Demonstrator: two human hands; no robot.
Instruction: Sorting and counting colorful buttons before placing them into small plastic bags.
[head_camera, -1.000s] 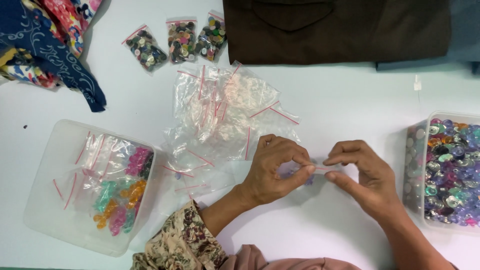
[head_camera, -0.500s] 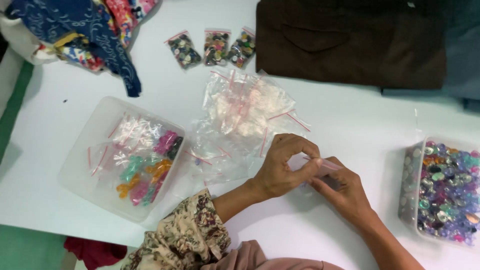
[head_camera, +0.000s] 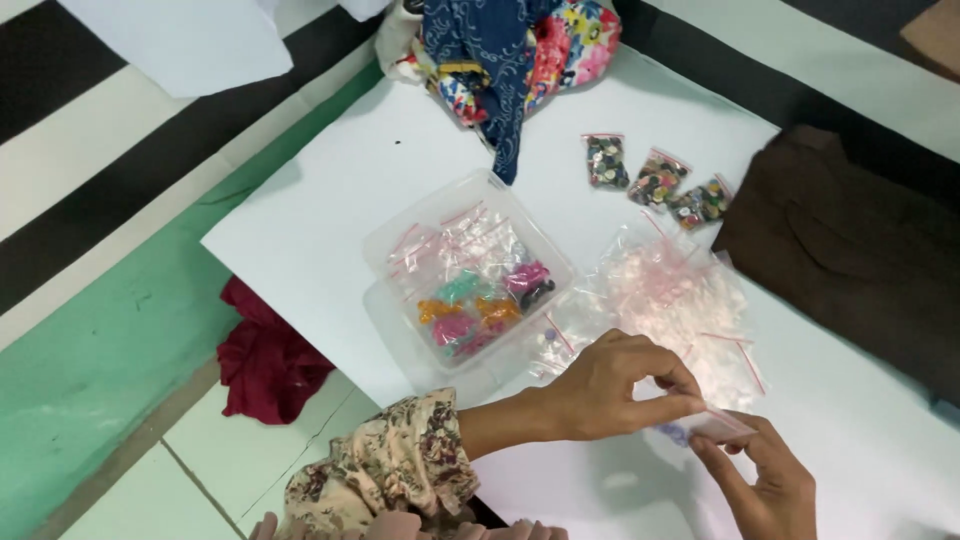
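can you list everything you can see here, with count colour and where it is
small zip bag: one, clear with a red strip, pinched between both hands near the table's front edge
pile of empty zip bags: many, clear with red strips, just beyond the hands
plastic tub: one, clear, left of the pile, holding bags of pink, orange and teal bits
filled bags: three, dark mixed contents, in a row at the back
patterned cloth: one bundle, blue and pink floral, far edge of table
brown cloth: one, right side
table: one, white
red cloth: one, on the floor under the table edge
left hand: floral sleeve, gripping the bag's top
right hand: holding the bag from below
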